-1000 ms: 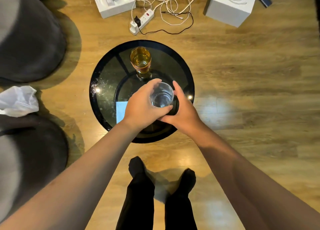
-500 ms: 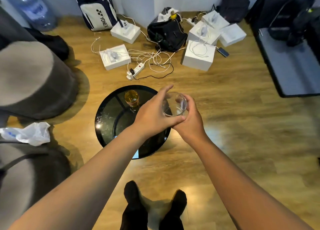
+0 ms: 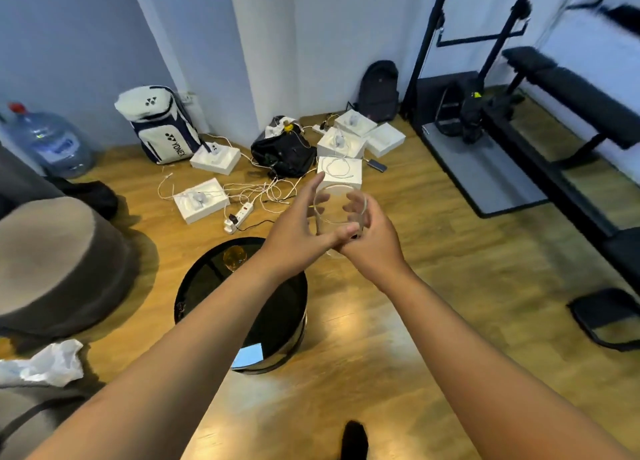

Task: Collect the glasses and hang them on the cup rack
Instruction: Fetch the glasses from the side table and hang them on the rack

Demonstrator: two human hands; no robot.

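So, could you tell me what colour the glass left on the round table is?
Amber glass, on the black table; head view.

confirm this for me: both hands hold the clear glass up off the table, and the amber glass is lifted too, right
Not quite. The head view shows the left hand and right hand together holding the clear glass up off the black round table, but the amber glass is not lifted: it stands on the table, partly hidden behind the left forearm.
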